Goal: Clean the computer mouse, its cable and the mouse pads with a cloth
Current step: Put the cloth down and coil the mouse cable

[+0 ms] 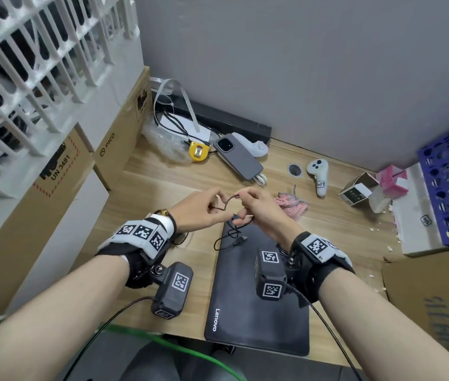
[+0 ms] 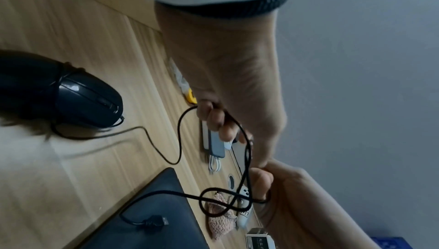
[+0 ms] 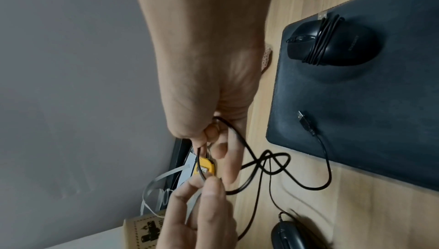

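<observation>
Both hands [image 1: 204, 209] [image 1: 262, 209], raised together, apparently pinch cable [image 1: 226, 202].

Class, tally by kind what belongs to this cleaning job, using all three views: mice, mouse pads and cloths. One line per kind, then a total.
Mice: 2, the mouse on the pad and the mouse on the desk
Mouse pads: 1, the black mouse pad
Cloths: 1, the pink cloth
Total: 4

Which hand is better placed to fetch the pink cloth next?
Right, probably. The pink cloth lies on the desk just beyond the right hand. The left hand, also pinching the cable, is farther away.
</observation>
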Demonstrator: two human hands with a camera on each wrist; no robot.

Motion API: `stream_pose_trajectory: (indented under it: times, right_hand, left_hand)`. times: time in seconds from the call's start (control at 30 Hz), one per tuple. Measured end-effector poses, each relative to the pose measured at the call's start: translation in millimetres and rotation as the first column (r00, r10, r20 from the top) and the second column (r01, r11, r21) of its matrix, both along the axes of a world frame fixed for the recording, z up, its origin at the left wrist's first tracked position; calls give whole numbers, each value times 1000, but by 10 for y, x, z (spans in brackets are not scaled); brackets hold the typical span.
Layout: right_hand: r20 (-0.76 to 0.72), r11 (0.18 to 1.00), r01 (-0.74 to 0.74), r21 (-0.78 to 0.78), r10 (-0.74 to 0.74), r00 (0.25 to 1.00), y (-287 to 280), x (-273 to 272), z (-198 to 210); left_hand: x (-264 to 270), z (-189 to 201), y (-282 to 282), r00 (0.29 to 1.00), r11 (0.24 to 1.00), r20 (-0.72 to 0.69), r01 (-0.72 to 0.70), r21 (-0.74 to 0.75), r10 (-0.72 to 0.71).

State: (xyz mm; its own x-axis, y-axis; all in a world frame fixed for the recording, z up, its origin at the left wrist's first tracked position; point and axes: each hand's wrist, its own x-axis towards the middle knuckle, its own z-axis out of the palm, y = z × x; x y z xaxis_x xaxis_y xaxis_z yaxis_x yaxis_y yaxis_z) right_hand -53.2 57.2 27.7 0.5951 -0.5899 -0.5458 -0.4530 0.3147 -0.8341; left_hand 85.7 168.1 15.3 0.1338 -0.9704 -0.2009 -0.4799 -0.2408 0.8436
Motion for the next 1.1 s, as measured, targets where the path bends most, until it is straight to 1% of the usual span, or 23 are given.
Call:
stream_pose_trajectory:
  times: [0.03,0.13,0.2,0.27,0.33,0.4,0.47,0.57,0.6,0.67,0.7,0.73,0.77,0.8,0.87,0.9,0.97,1.0,1.1]
  right_hand:
    - [-17,1000,-21,-23,20,1000,-4,-6,6]
    - [-51,993,-99,-67,96,994,4,-35,15]
    - [-43,989,-129,-72,126,991,35,-42,22]
    - [-67,982,-168,-86,163,984,68,-29,19]
    - [-104,976,-194,-98,184,977,92,-9,17]
    - [-129,975,-190,-114,175,976,103,2,13]
    - [-144,979,-159,-128,140,980,97,-2,15]
    - [-148,993,-19,-115,2,989,51,-29,-36]
    - [-154,994,34,-105,-50,987,34,-43,-64]
    - [-167,988,131,-87,-144,975,14,-76,-108]
    - [-169,982,173,-76,-184,968,8,-93,-123]
    - [-169,976,206,-67,-215,962,-3,-104,-130]
    - [-168,973,223,-65,-231,958,-5,-112,-127]
    - [-167,972,226,-69,-234,958,-8,-107,-111]
    - [-141,976,211,-48,-216,966,3,-82,-80]
    - [-117,979,204,-19,-205,972,12,-68,-69]
    - [-92,981,193,22,-191,977,35,-48,-79]
    - [-90,982,188,32,-184,979,50,-40,-90]
    - [-77,983,178,53,-174,982,89,-15,-88]
  left_hand:
    - [17,-7,-4,1000,1000,29,-6,-23,7]
    - [77,-10,-20,998,998,54,-7,-69,10]
    - [116,-14,-33,993,990,73,-84,-116,93]
    - [131,2,-48,984,970,18,-173,-168,179]
    - [128,42,-59,975,955,-65,-223,-194,214]
    - [141,77,-57,960,944,-156,-260,-201,232]
    - [176,102,-37,923,925,-287,-321,-204,257]
    - [222,141,5,868,896,-403,-394,-204,290]
    - [230,158,16,840,883,-451,-425,-202,301]
    - [267,165,42,750,846,-574,-503,-174,328]
    - [298,146,55,709,831,-617,-534,-154,341]
    - [331,119,71,687,823,-631,-553,-130,362]
    - [355,75,93,693,823,-601,-560,-100,398]
    - [379,32,106,721,827,-534,-558,-68,443]
    - [401,-62,137,799,848,-321,-530,26,509]
    - [394,-103,152,834,862,-220,-499,91,506]
    - [347,-147,188,902,892,-63,-409,189,427]
    - [316,-156,200,929,912,3,-363,190,370]
    - [236,-124,198,970,976,140,-207,64,197]
